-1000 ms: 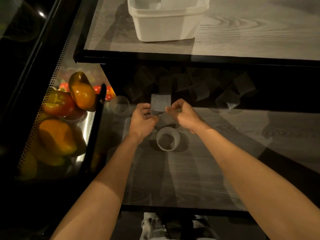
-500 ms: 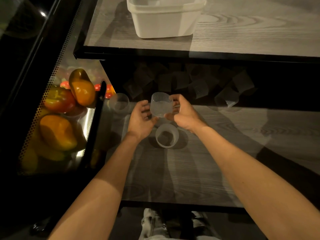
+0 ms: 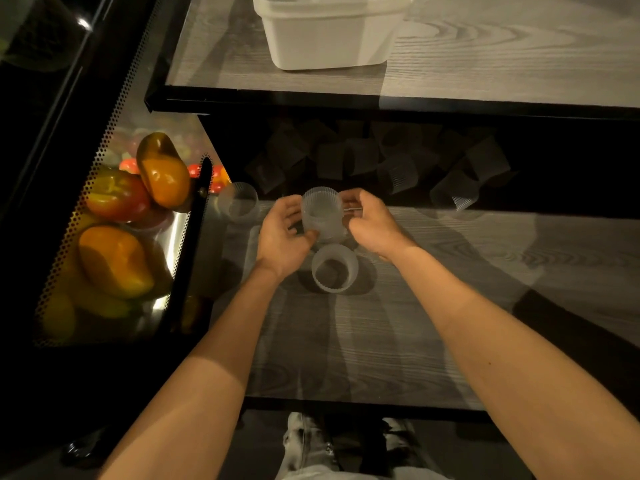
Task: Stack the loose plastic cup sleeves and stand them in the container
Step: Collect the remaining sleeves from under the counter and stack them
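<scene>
Translucent ribbed plastic sits between our hands in the head view: one sleeve point(image 3: 322, 216), round like a short tube, is held upright just above the grey wood-grain surface point(image 3: 346, 348). Our left hand point(image 3: 282, 237) curls round its left wall, thumb near the lower rim and fingers behind. Our right hand point(image 3: 372, 223) is bent at the knuckles, with curled fingertips pinching the sleeve's right wall near the top. Both forearms reach in from the near edge, bare.

Just nearer than the held one, a second sleeve point(image 3: 334, 273) stands on the surface with its mouth up, between our wrists and touching neither. A third sleeve point(image 3: 239, 202) stands to the left, beside the surface's left edge. Farther back, under the overhang of the shelf point(image 3: 502, 64), a loose pile point(image 3: 374, 161) of more sleeves lies in deep shadow, tipped at many angles. We cannot count them. The rightmost of them point(image 3: 453, 197) catches a little light.

On the shelf, at the far edge of the view, sits the white container point(image 3: 329, 39), well apart from our hands. Its top is cut off, so we cannot tell what it holds.

To the left, behind a perforated metal panel point(image 3: 104, 188), lie orange and red peppers point(image 3: 162, 171). Our pale shoes point(image 3: 299, 441) show at the near edge.
</scene>
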The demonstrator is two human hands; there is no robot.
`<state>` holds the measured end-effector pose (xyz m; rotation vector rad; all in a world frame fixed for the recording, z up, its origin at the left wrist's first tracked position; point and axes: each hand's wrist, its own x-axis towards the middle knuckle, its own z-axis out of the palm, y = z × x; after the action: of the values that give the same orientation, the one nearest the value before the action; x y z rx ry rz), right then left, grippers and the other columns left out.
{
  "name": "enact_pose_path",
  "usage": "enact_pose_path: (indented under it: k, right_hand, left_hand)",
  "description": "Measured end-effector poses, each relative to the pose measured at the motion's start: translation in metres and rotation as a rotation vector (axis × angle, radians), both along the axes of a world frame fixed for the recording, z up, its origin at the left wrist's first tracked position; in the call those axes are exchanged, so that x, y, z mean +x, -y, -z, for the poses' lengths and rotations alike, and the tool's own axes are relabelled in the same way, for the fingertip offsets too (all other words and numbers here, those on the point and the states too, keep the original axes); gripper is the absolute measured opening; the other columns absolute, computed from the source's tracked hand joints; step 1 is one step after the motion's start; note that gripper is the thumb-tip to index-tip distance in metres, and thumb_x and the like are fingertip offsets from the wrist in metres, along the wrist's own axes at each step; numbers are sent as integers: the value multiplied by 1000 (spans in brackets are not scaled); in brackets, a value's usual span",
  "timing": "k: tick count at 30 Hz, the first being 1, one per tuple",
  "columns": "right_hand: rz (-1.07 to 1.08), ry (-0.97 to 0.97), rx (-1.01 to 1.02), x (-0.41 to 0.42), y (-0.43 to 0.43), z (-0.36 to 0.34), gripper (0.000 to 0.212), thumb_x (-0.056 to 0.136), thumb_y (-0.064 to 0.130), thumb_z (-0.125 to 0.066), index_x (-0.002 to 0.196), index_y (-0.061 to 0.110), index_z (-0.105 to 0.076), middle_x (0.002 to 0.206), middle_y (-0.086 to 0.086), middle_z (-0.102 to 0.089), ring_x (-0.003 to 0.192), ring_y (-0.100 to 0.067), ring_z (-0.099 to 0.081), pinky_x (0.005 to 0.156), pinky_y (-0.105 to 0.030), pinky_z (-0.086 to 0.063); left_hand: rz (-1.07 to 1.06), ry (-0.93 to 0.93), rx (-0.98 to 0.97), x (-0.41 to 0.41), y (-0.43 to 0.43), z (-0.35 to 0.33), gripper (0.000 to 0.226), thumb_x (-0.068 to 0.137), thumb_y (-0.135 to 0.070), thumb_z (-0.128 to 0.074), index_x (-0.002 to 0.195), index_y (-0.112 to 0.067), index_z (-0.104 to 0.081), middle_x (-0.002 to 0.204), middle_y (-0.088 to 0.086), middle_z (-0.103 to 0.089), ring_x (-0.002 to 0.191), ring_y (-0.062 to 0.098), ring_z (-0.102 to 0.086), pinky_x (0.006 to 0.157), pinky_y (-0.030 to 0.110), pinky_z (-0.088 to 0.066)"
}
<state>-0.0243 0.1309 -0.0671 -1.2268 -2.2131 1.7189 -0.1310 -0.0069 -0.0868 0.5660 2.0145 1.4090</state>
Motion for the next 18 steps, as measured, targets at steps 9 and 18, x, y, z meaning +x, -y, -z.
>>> enact_pose_path:
  k: [9, 18]
  right_hand:
    - [8, 38, -9, 3, 3, 7, 42, 93, 3, -64, 131, 18, -53, 127, -1, -60, 119, -15, -58, 99, -34, -53]
    - [46, -106, 15, 5, -3, 1, 36, 91, 2, -62, 122, 22, -59, 122, 7, -62, 118, -8, -57, 99, -34, -54]
  left_hand:
    - [14, 13, 25, 6, 1, -2, 57, 77, 2, -83, 126, -8, -55, 124, 1, -64, 117, 10, -62, 91, 17, -55]
    - [27, 23, 117, 4, 1, -8, 58, 74, -7, -87, 122, -13, -55, 123, 2, -65, 112, 17, -69, 92, 39, -60]
